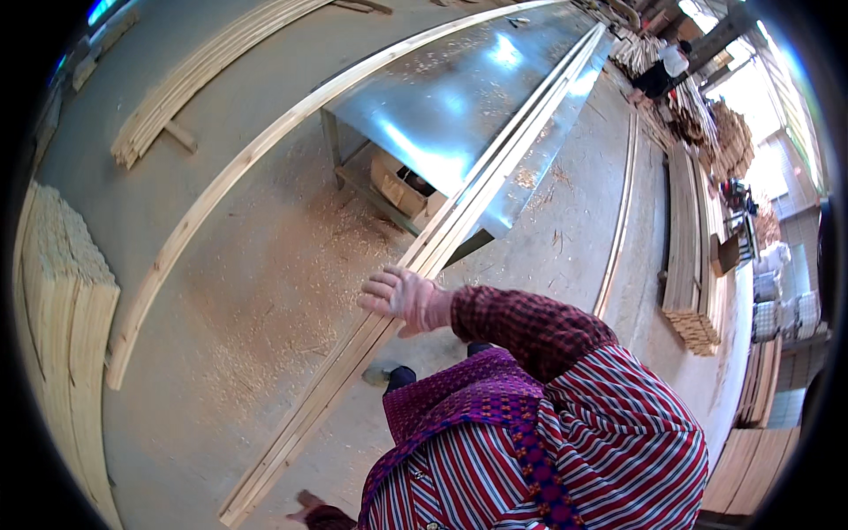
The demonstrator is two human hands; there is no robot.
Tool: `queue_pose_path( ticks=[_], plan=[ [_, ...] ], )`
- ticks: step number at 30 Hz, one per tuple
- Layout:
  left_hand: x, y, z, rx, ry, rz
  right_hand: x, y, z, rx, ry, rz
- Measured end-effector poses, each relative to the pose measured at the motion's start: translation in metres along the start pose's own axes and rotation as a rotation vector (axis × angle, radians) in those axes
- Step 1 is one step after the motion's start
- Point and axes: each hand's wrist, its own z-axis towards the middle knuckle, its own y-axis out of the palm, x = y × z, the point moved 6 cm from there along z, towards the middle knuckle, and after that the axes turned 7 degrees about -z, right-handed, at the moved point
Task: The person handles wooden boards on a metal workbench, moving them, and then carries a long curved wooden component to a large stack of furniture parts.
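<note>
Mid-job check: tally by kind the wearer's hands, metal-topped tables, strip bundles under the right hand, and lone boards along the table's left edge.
Hands: 2 (left hand, right hand)
Metal-topped table: 1
Wood strip bundle: 1 (individual strips too merged to count)
Lone long board: 1
Total: 5

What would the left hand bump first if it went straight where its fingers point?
The left hand would probably meet the long wooden strips, near their closest end, though depth is unclear.

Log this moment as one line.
right hand: on wooden strips | left hand: open, near strips' end | strips: partly on metal table
</note>
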Motion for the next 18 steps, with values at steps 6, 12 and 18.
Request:
queue_pose_path(
  ticks=[6,12,18],
  plan=[
    [-0.156,-0.074,-0.032,-0.204,-0.430,1.376,0.031,-0.010,-0.122,0.069,0.430,0.220],
    [-0.309,0.091,-0.347,-0.938,-0.223,1.402,0.046,0.067,-0.292,-0.593,0.810,0.410],
    [-0.500,0.234,-0.562,-1.883,0.004,1.210,0.099,0.063,-0.363,-0.278,1.067,0.541]
  ],
)
